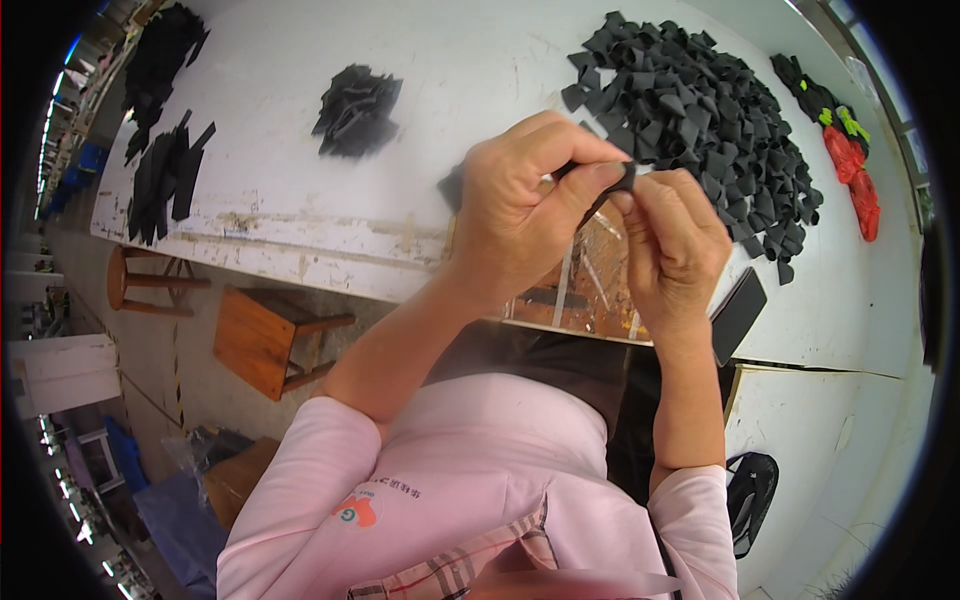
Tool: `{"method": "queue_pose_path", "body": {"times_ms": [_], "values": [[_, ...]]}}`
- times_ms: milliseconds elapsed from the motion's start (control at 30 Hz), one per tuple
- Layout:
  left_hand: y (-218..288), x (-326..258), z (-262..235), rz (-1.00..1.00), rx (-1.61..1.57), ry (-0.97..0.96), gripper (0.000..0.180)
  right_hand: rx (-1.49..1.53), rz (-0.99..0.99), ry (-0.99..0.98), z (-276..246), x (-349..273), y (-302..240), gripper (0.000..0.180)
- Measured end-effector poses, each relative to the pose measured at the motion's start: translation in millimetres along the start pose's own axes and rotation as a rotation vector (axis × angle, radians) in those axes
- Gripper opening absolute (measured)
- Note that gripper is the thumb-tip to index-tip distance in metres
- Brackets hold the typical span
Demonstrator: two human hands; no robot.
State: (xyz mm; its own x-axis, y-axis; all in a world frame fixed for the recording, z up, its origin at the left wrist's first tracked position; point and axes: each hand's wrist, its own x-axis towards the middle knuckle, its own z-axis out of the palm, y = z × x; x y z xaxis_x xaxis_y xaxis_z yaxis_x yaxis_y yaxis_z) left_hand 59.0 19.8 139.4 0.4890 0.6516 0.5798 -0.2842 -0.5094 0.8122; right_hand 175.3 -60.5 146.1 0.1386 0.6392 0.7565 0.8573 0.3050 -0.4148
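Between my two hands, above the front of the white table (pixel 480 60), I hold a small black fabric strip (pixel 597 205) that looks bent over. My left hand (pixel 525 200) pinches its upper end between thumb and index finger. On the strip's right side, my right hand (pixel 675 235) grips with thumb and curled fingers. Part of the strip is hidden behind my left fingers. Just beyond my hands lies a large heap of small folded black pieces (pixel 700 120). A smaller pile of flat black strips (pixel 358 110) lies to the left of my hands.
More black strips (pixel 165 185) lie at the table's far left. A dark flat rectangular object (pixel 739 315) rests right of my right forearm. Red plastic bags (pixel 852 175) lie at the far right. Wooden stools (pixel 265 340) stand on the floor at left. A brown worn board (pixel 600 270) is under my hands.
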Motion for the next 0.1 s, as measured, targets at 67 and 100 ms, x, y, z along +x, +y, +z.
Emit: {"method": "queue_pose_path", "body": {"times_ms": [67,100], "values": [[-0.8,-1.2,-0.9,-0.025,0.011,0.000,0.005,-0.058,0.001,-0.022,-2.0,1.9,-3.9,0.009],[-3.0,-2.8,-1.8,-0.020,0.001,0.000,0.005,-0.053,0.011,-0.030,-0.7,-1.0,-4.8,0.009]]}}
